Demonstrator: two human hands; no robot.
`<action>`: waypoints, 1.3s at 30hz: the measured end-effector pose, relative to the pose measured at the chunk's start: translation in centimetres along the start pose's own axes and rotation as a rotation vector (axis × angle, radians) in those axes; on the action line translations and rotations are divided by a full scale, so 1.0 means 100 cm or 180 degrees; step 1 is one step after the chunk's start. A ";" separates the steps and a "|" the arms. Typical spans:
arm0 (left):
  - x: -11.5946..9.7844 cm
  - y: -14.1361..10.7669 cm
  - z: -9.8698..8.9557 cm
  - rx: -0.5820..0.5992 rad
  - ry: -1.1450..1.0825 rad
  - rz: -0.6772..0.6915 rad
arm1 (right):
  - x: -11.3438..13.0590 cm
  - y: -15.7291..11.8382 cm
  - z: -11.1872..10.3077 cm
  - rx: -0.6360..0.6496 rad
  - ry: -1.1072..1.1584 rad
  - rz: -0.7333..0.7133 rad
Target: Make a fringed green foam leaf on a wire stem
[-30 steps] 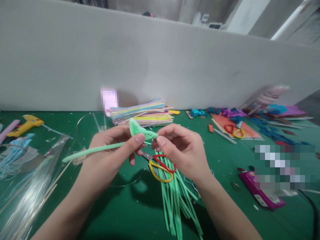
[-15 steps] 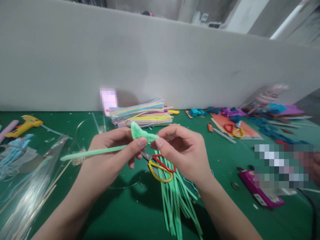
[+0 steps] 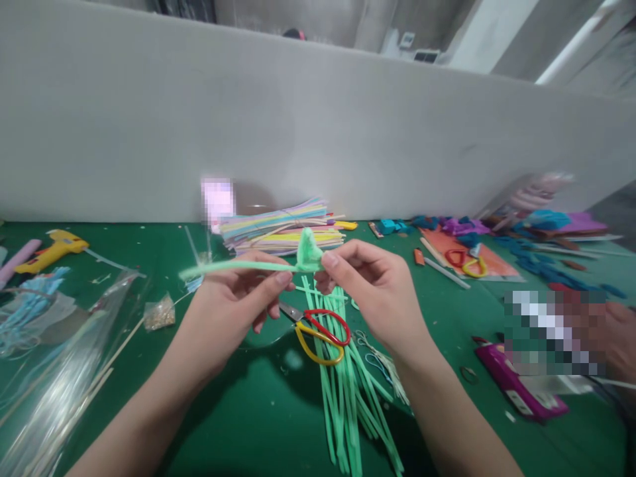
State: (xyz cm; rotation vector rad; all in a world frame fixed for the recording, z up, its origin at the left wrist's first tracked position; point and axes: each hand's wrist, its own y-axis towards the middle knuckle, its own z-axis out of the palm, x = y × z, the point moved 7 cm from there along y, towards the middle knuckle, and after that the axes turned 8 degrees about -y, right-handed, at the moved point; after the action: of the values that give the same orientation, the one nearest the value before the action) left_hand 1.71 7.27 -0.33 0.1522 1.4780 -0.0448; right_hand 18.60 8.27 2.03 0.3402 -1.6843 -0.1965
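Note:
A light green fuzzy stem [image 3: 238,265] runs left from a folded green piece [image 3: 308,252], held up above the table. My left hand [image 3: 238,298] pinches the stem between thumb and fingers, just left of the folded part. At the right edge of that folded part, my right hand [image 3: 370,291] closes thumb and forefinger on it. Scissors with red and yellow handles [image 3: 325,336] lie below the hands, on top of a bundle of green stems [image 3: 348,404].
Behind the hands lies a pile of multicoloured stems [image 3: 278,225]. A yellow glue gun [image 3: 52,252] and plastic-wrapped sticks [image 3: 64,391] are at left. At right are a magenta packet [image 3: 517,384], orange sheets [image 3: 497,255] and another person's hand [image 3: 616,338].
The folded piece has moved right and turned more upright, with my left hand now on the stem beside it. The other person's hand at right reaches further into view.

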 end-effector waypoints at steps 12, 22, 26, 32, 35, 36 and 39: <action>-0.021 -0.003 0.004 0.0109 0.1395 0.0609 | -0.008 0.004 0.008 0.0969 -0.0211 0.0122; -0.003 -0.017 0.038 0.1661 0.1561 0.0304 | -0.029 0.005 0.018 0.1900 0.1030 0.0254; 0.004 -0.017 0.041 0.1820 0.1500 0.0173 | -0.033 0.002 0.023 0.2313 0.1113 0.0153; 0.007 -0.018 0.046 0.1941 0.1569 0.0223 | -0.042 -0.004 0.031 0.2653 0.1026 0.0825; 0.010 -0.018 0.047 0.1958 0.1611 0.0175 | -0.046 -0.005 0.033 0.2709 0.0990 0.1131; 0.010 -0.017 0.047 0.1930 0.1641 0.0176 | -0.048 -0.005 0.032 0.2670 0.0966 0.1230; 0.009 -0.016 0.046 0.1821 0.1725 0.0222 | -0.055 -0.001 0.029 0.2498 0.0870 0.1436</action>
State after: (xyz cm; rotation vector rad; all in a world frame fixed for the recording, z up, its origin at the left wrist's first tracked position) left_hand 6.10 5.19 -0.95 0.7244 1.9665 -0.3971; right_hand 16.41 9.77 -3.55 0.5226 -1.4603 0.8305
